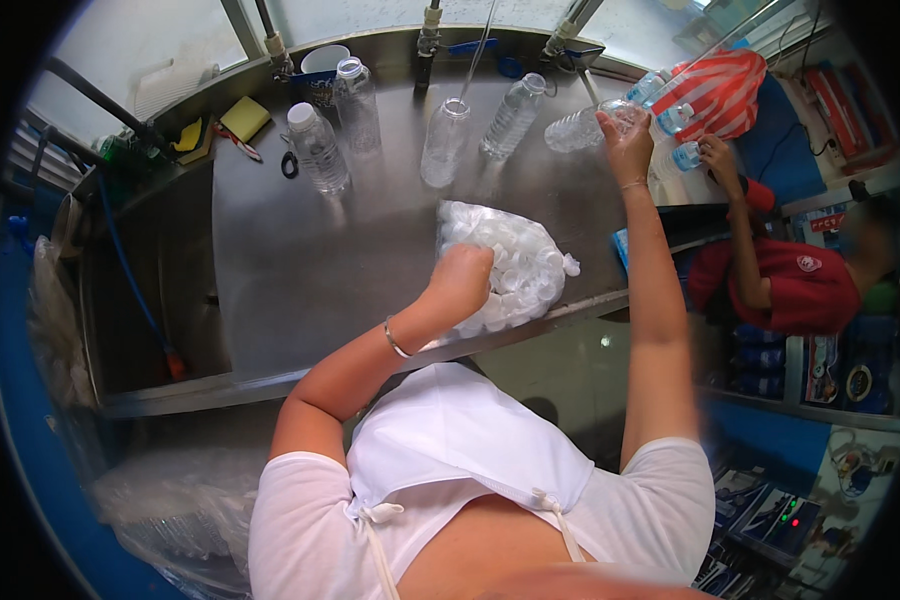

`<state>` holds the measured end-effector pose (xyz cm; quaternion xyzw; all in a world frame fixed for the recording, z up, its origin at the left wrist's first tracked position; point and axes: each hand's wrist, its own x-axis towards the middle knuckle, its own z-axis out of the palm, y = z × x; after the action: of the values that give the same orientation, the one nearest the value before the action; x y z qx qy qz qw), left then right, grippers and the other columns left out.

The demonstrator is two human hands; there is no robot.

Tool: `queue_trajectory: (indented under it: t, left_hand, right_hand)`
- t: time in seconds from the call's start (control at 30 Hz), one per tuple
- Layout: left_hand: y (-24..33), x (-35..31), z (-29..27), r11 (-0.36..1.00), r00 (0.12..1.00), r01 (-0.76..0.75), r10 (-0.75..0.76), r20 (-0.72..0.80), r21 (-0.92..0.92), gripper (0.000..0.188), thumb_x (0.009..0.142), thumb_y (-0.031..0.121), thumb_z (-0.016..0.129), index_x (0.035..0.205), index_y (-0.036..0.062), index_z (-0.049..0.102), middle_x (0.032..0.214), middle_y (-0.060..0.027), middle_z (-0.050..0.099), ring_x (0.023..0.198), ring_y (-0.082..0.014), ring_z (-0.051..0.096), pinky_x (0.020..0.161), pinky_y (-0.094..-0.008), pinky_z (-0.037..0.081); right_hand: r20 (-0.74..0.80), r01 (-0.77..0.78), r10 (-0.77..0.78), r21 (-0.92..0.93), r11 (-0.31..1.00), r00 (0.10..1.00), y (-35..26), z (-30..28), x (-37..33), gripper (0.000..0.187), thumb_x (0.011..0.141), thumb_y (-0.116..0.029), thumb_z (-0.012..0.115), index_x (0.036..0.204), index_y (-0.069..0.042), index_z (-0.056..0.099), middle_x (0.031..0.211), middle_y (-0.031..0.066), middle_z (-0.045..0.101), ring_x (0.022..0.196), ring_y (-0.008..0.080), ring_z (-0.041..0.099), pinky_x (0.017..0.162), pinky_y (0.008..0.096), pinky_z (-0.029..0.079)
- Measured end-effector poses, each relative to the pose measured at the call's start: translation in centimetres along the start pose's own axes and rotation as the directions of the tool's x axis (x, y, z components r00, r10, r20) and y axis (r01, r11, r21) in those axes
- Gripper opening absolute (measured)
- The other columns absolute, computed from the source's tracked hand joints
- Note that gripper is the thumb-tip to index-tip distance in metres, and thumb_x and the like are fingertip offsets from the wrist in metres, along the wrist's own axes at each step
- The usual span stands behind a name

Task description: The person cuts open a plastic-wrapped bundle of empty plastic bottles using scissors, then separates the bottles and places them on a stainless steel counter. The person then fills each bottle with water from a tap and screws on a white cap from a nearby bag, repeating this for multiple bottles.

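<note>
My right hand [627, 147], stretched out to the far right of the counter, is closed round a clear plastic bottle [573, 130] tilted on its side. A thin tube reaches down near that bottle. At the counter's front edge, my left hand [460, 282] is curled at a clear plastic bag [518, 262] full of white bottle caps. Whatever its fingers hold is hidden. Behind the bag stand an uncapped clear bottle [444, 148] with a tube in its mouth and another clear bottle [513, 117]. Farther left are a white-capped bottle [317, 152] and an open-topped one [358, 108].
A metal counter [300, 270] has a sink [150, 290] at its left. Taps [428, 40] line the back. A yellow sponge [245, 118] lies back left. At right, a person in red [795, 285] reaches toward blue-capped bottles [686, 156] beside a striped bag [720, 90].
</note>
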<state>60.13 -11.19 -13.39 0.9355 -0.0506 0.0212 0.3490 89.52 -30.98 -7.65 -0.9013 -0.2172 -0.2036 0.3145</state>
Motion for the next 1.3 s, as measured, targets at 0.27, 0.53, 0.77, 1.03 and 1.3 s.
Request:
queue_trajectory:
  t: [0.27,0.53,0.77,1.03,1.3]
  left_hand:
    - [0.8,1.3,-4.7,0.754,0.967,0.234,-0.114,0.229,-0.613,0.038,0.079,0.024,0.083,0.107,0.0018,0.068,0.078,-0.0045,0.067,0.080,-0.0150,0.069,0.071,-0.0294,0.054]
    - [0.0,11.9,-0.3,0.273,0.901,0.379,-0.326,0.285,-0.884,0.032,0.097,0.027,0.065,0.113,-0.0006,0.065,0.106,-0.0072,0.063,0.097,-0.0149,0.062,0.085,-0.0267,0.053]
    - [0.3,22.9,7.5,0.075,0.866,0.363,-0.396,0.306,-0.929,0.019,0.095,0.004,0.055,0.111,-0.0051,0.061,0.104,-0.0125,0.063,0.088,-0.0203,0.066,0.077,-0.0283,0.057]
    - [1.6,30.7,10.8,-0.122,0.796,0.337,-0.493,0.352,-0.933,0.021,0.092,-0.004,0.047,0.107,-0.0139,0.056,0.103,-0.0211,0.062,0.085,-0.0285,0.068,0.073,-0.0325,0.062]
    - [2.4,30.2,8.9,-0.130,0.775,0.345,-0.519,0.361,-0.929,0.024,0.095,0.002,0.047,0.107,-0.0082,0.064,0.110,-0.0227,0.060,0.092,-0.0328,0.066,0.073,-0.0376,0.062]
  right_hand:
    - [0.050,0.081,-0.083,0.054,0.995,0.995,1.0,-0.6,0.6,0.076,0.081,-0.054,0.075,0.124,0.002,0.049,0.099,0.0191,0.070,0.088,0.0310,0.071,0.077,0.0381,0.056]
    - [0.687,-0.704,0.177,0.649,0.288,0.705,3.5,-0.7,0.7,0.067,0.090,-0.052,0.066,0.131,-0.004,0.044,0.094,0.0132,0.067,0.084,0.0230,0.070,0.071,0.0358,0.058]
    - [0.936,-0.829,-0.133,0.214,-0.517,0.325,8.7,1.5,-1.9,0.061,0.101,-0.047,0.046,0.130,0.006,0.043,0.112,0.0401,0.055,0.078,0.0339,0.068,0.058,0.0310,0.061]
    - [0.890,-0.937,-0.323,0.250,-0.244,0.321,9.7,-3.2,-0.6,0.064,0.100,-0.047,0.048,0.136,0.006,0.040,0.109,0.0288,0.059,0.075,0.0242,0.064,0.056,0.0261,0.057]
    - [0.393,-0.286,0.201,0.171,0.943,0.897,4.6,-8.0,0.0,0.074,0.082,-0.041,0.079,0.137,-0.001,0.048,0.104,0.0155,0.068,0.083,0.0208,0.069,0.067,0.0298,0.055]
